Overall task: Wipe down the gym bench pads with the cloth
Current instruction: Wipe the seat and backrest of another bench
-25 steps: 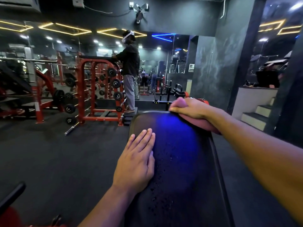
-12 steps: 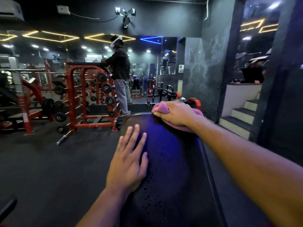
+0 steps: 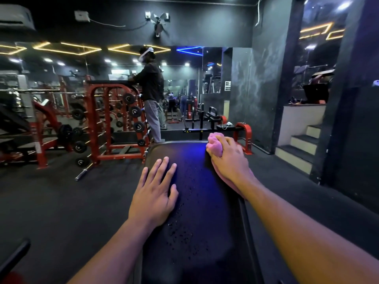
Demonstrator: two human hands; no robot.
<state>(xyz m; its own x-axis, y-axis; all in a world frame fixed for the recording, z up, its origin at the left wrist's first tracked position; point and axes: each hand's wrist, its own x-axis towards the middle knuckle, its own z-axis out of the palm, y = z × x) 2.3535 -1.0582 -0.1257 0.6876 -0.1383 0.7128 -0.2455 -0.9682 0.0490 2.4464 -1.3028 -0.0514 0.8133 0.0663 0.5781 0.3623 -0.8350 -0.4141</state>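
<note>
Gripping a bunched pink cloth [image 3: 214, 146], the right hand [image 3: 230, 158] presses it against the far right corner of the black bench pad [image 3: 196, 201], fingers curled round the fabric, with a fold of cloth trailing under the wrist along the right edge. The left hand [image 3: 154, 193] lies flat on the surface near its left edge, fingers straight and slightly spread. Water droplets [image 3: 182, 234] speckle the middle of the pad, which catches a blue sheen. Beyond the far edge stand a red dumbbell rack [image 3: 117, 121] and, beside it, a person [image 3: 151, 95] in dark top and grey trousers
</note>
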